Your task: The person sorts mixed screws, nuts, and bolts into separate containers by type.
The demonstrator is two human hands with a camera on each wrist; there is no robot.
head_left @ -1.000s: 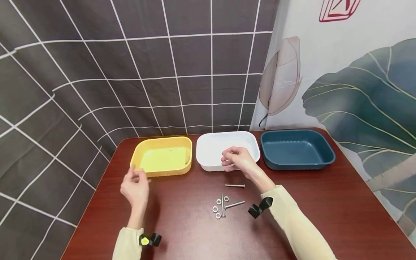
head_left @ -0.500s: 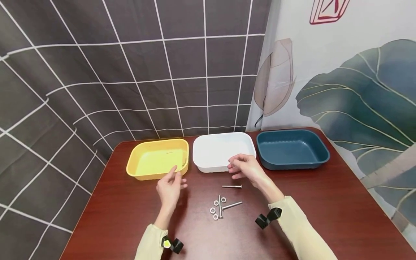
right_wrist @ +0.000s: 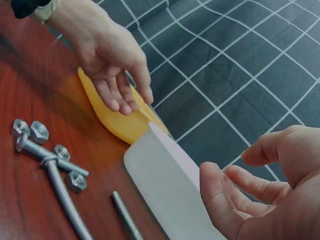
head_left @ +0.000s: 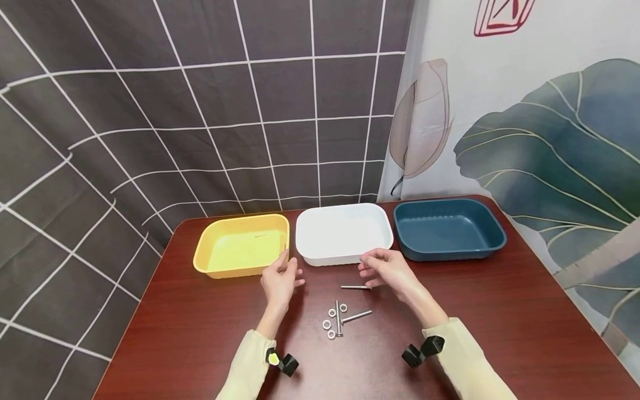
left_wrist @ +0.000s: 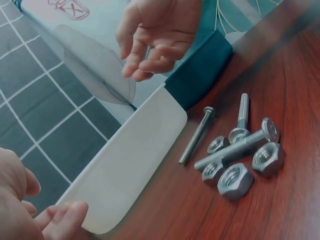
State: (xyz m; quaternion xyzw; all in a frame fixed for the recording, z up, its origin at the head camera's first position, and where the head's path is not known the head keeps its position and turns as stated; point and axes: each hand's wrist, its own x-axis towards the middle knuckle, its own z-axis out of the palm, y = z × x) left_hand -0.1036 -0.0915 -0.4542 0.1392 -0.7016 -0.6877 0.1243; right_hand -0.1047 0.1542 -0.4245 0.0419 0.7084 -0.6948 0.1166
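My left hand (head_left: 280,284) hovers at the front right corner of the yellow tray (head_left: 215,274), fingers loosely bent and no object visible in them. Just in front of the white tray (head_left: 330,260), my right hand (head_left: 392,273) hangs with relaxed, spread fingers and also shows nothing held. Between the hands lie loose bolts and nuts. One bolt (head_left: 352,287) lies alone near the white tray. Another bolt (left_wrist: 242,112) touches a third bolt (left_wrist: 230,152), with several hex nuts (left_wrist: 235,181) around them.
A dark blue tray (head_left: 450,256) stands right of the white one, along the table's back edge. A small thin piece (head_left: 260,236) lies inside the yellow tray. Behind the brown table (head_left: 175,333) hang a grey grid curtain (head_left: 200,100) and a leaf-patterned cloth (head_left: 550,155).
My left hand has moved right, from the yellow tray's front left corner to its front right. The right hand has drawn back a little from over the white tray. The bolts and nuts lie unchanged.
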